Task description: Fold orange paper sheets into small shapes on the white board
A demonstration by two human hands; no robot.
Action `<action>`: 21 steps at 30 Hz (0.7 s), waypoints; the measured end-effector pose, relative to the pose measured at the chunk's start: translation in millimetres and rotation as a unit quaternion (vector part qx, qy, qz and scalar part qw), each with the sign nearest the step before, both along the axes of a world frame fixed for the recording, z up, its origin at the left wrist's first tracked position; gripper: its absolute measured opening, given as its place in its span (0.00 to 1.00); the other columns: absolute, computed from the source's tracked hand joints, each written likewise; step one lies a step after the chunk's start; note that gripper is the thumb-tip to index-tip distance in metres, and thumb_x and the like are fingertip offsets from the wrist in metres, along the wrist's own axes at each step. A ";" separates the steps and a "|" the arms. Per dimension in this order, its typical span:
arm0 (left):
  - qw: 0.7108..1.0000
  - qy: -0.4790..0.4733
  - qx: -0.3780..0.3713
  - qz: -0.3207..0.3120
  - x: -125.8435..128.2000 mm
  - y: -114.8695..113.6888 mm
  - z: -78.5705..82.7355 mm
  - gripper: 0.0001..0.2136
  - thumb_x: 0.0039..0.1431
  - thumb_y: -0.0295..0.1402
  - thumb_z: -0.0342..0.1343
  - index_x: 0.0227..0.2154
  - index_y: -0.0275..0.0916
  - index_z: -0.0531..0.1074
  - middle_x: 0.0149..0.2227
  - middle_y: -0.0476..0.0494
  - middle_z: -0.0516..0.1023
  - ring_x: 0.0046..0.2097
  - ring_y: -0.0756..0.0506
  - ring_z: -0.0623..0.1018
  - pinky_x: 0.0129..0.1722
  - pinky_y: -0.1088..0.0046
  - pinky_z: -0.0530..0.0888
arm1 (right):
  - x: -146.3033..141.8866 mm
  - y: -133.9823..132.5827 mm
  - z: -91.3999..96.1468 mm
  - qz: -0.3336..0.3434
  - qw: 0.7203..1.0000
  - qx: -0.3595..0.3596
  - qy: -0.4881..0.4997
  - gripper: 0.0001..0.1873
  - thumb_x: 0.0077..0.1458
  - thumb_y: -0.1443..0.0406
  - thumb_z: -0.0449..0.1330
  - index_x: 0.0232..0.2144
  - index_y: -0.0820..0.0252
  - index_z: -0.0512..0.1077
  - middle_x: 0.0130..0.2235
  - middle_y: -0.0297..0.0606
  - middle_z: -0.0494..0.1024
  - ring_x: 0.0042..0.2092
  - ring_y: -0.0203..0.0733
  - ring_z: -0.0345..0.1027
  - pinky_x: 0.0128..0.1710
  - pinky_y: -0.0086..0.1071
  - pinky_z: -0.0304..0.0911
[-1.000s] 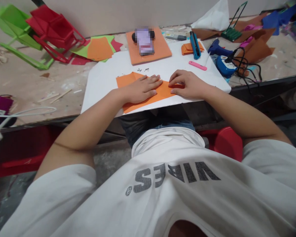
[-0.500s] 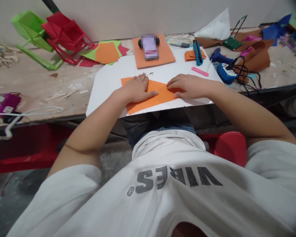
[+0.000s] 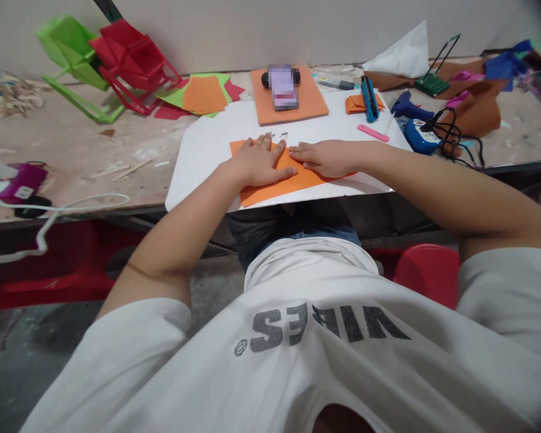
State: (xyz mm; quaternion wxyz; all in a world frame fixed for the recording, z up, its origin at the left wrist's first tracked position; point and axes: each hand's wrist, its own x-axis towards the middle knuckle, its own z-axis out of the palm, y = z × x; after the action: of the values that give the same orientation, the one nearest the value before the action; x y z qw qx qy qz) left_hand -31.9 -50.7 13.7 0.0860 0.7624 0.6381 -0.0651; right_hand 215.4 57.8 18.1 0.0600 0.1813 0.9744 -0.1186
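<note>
Pale wall [image 3: 216, 36] behind, littered bench [image 3: 139, 144], white board [image 3: 201, 150]: both hands [image 3: 259, 164] [image 3: 327, 158], grip spread, touch orange paper [image 3: 275, 187].

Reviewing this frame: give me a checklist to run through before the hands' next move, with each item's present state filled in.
1. Left hand spread on the orange sheet: ok.
2. Right hand resting on the sheet's other end: ok.
3. Sheet lying on the white board: ok.
4. Teal tool and pink tool apart from both hands: ok.
5. Board free of scraps: not ok, dark bits lie beyond the sheet.
6. Sheet's edges aligned beneath the hands: cannot tell, hidden.
</note>
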 end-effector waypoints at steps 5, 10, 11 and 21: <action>1.000 -0.027 -0.010 0.000 -2.7 2.5 -1.7 0.57 0.78 0.75 0.41 0.94 0.42 0.41 0.95 0.28 0.41 0.94 0.18 0.43 0.91 0.36 0.46 | 61.7 -16.3 19.4 -0.005 0.999 -0.039 -0.010 0.40 0.78 0.63 0.57 0.87 0.55 0.69 0.88 0.43 0.68 0.89 0.63 0.63 0.88 0.63 0.63; 0.999 -0.043 -0.021 0.003 -6.9 5.1 -3.9 0.57 0.77 0.76 0.41 0.94 0.46 0.38 0.96 0.31 0.37 0.94 0.16 0.41 0.90 0.33 0.43 | 113.0 -33.8 32.8 -0.020 0.999 -0.044 -0.015 0.37 0.79 0.61 0.56 0.83 0.60 0.75 0.85 0.47 0.71 0.86 0.62 0.68 0.87 0.61 0.65; 0.999 -0.043 -0.023 0.003 -7.4 5.1 -3.7 0.57 0.77 0.77 0.41 0.94 0.47 0.37 0.96 0.32 0.37 0.94 0.16 0.40 0.90 0.33 0.43 | 121.7 -36.5 34.5 -0.020 0.999 -0.041 -0.015 0.37 0.77 0.61 0.57 0.83 0.59 0.76 0.85 0.45 0.72 0.86 0.62 0.69 0.87 0.61 0.66; 1.000 -0.029 -0.004 0.007 -6.2 4.4 -1.6 0.53 0.78 0.76 0.43 0.94 0.52 0.45 0.95 0.34 0.43 0.93 0.13 0.47 0.88 0.26 0.44 | 170.2 -52.9 50.0 -0.102 0.995 0.017 -0.014 0.31 0.64 0.64 0.64 0.65 0.46 0.91 0.69 0.35 0.92 0.68 0.67 0.88 0.72 0.64 0.82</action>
State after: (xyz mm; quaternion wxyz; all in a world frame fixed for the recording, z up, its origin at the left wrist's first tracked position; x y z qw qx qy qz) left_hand -38.2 -46.2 12.1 0.1082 0.7591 0.6403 -0.0454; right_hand 385.6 4.9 68.1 0.0585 0.2824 0.9518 -0.1048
